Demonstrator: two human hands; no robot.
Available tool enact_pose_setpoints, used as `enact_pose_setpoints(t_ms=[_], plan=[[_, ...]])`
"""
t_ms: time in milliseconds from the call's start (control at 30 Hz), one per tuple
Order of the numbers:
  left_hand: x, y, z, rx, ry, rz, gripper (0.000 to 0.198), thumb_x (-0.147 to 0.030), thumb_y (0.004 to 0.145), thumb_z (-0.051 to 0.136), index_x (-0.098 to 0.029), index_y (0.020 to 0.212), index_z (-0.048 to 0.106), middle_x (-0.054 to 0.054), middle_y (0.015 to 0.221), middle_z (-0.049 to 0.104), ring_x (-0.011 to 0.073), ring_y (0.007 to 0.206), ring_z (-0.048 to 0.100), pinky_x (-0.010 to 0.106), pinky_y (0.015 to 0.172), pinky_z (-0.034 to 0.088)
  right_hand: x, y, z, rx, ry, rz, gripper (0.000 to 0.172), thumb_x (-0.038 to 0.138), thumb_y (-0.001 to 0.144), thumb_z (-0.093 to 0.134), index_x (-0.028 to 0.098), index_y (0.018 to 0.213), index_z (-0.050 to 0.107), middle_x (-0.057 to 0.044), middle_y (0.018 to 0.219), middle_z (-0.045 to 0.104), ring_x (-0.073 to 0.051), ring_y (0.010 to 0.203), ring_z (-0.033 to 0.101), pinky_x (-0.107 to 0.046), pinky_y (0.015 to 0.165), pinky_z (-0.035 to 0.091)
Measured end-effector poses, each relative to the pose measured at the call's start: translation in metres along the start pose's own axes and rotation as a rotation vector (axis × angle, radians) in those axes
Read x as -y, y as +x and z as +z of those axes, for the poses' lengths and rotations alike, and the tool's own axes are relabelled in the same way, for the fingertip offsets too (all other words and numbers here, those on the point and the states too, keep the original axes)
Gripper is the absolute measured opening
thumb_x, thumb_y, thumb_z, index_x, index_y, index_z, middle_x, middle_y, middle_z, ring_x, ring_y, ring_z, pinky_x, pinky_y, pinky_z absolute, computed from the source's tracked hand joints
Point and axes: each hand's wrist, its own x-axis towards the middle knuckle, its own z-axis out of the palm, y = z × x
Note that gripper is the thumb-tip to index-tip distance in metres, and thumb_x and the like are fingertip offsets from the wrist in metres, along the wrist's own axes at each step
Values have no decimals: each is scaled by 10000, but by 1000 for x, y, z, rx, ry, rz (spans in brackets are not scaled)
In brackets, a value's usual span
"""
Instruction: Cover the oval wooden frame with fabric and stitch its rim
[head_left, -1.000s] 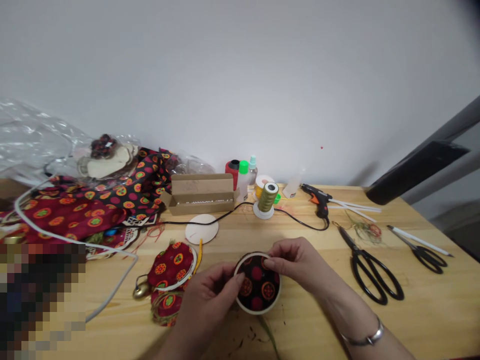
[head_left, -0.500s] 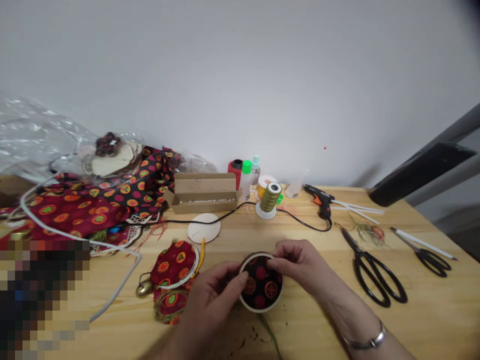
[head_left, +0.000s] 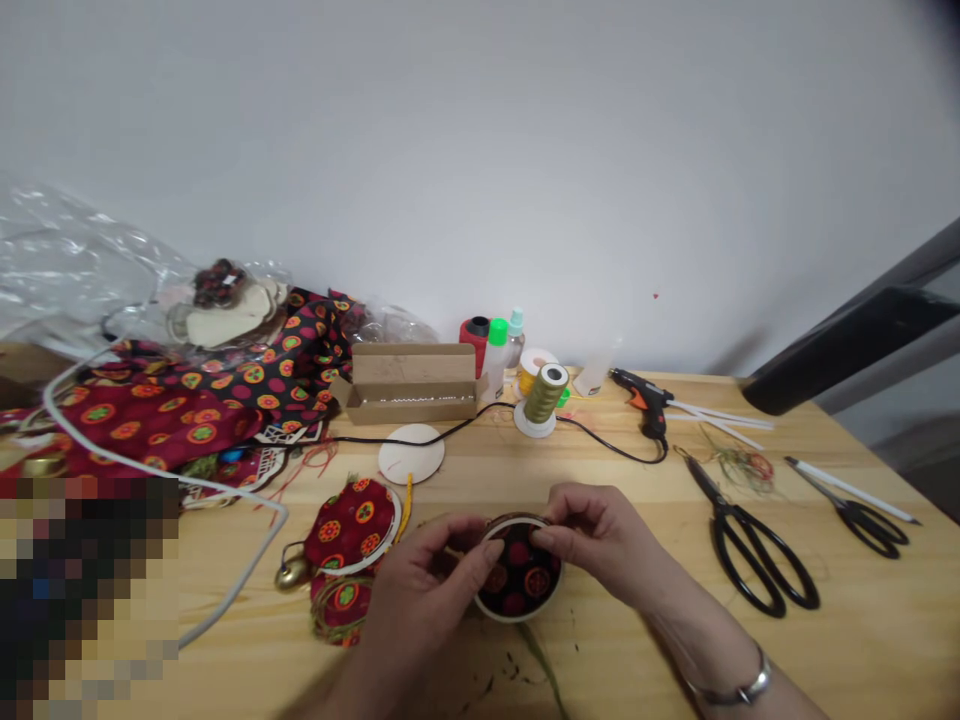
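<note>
A round disc covered in dark patterned fabric [head_left: 523, 575], with a pale rim, is held between both hands above the table. My left hand [head_left: 442, 580] grips its left edge, thumb on the fabric face. At the upper right edge my right hand [head_left: 589, 535] pinches the rim between thumb and fingers. A green cord [head_left: 544, 665] trails below the disc. Left of my left hand lies a red patterned fabric piece [head_left: 352, 528] with a white edge, beside a small brass bell [head_left: 291, 573]. The fingertips behind the disc are hidden.
Large black-handled scissors [head_left: 754, 545] and smaller scissors [head_left: 866, 520] lie right. Behind stand an olive thread spool [head_left: 545, 398], an open cardboard box [head_left: 412, 400] and a glue gun [head_left: 645, 400]. A white cable [head_left: 244, 565] and patterned cloth [head_left: 150, 410] occupy the left. A pale disc [head_left: 411, 455] lies mid-table.
The fabric-covered disc tilts slightly further, its face looking narrower. Both hands keep their hold with small shifts. The whole view has moved a little.
</note>
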Motion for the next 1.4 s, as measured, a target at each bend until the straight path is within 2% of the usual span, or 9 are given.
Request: enact_pose_setpoints(t_ms=[233, 433, 800, 933, 1100, 1233, 1400], plan=[[-1, -1, 0, -52, 25, -10, 161, -326, 635, 710, -197, 731, 722, 4, 618, 716, 135, 536, 627, 185, 523, 493, -5, 0, 0, 26, -15, -13, 320, 401, 689, 682, 132, 612, 527, 37, 544, 438, -83, 522, 361, -212, 475, 272], [-2, -3, -1, -36, 2, 7, 147, -324, 638, 702, -189, 695, 708, -1, 586, 692, 128, 515, 607, 182, 498, 479, -6, -1, 0, 61, 29, -7, 316, 402, 682, 697, 124, 629, 555, 24, 572, 485, -84, 535, 397, -209, 488, 294], [-1, -3, -3, -30, -35, -40, 180, -333, 637, 700, -162, 694, 684, 9, 579, 686, 127, 508, 587, 193, 503, 471, -7, 1, 4, 86, 122, 42, 349, 422, 642, 725, 128, 605, 540, 41, 550, 469, -74, 516, 403, -205, 478, 291], [-4, -2, -3, -3, -51, -69, 193, -346, 652, 693, -158, 692, 669, -2, 573, 670, 114, 500, 567, 184, 490, 442, -6, 1, 4, 87, 121, 51, 369, 442, 643, 717, 131, 597, 524, 44, 531, 469, -67, 500, 384, -199, 470, 287], [-5, 2, -5, 114, -82, -112, 203, -346, 671, 687, -163, 758, 691, 7, 645, 689, 128, 572, 598, 192, 527, 457, -7, 0, 3, 71, 108, 71, 371, 449, 648, 709, 140, 592, 512, 44, 515, 468, -68, 483, 379, -199, 456, 281], [-4, 3, -4, 128, -104, -95, 227, -320, 673, 691, -189, 857, 707, 30, 791, 728, 162, 710, 642, 208, 616, 494, -9, 0, 1, 78, 91, 63, 361, 444, 661, 701, 141, 597, 515, 44, 520, 460, -69, 484, 375, -205, 458, 274], [-2, 2, -3, 164, -80, -106, 246, -330, 681, 685, -199, 888, 705, 28, 778, 725, 165, 700, 638, 211, 597, 493, -6, -2, 0, 107, 47, 76, 367, 449, 662, 694, 140, 593, 510, 49, 525, 446, -68, 490, 363, -202, 459, 268]])
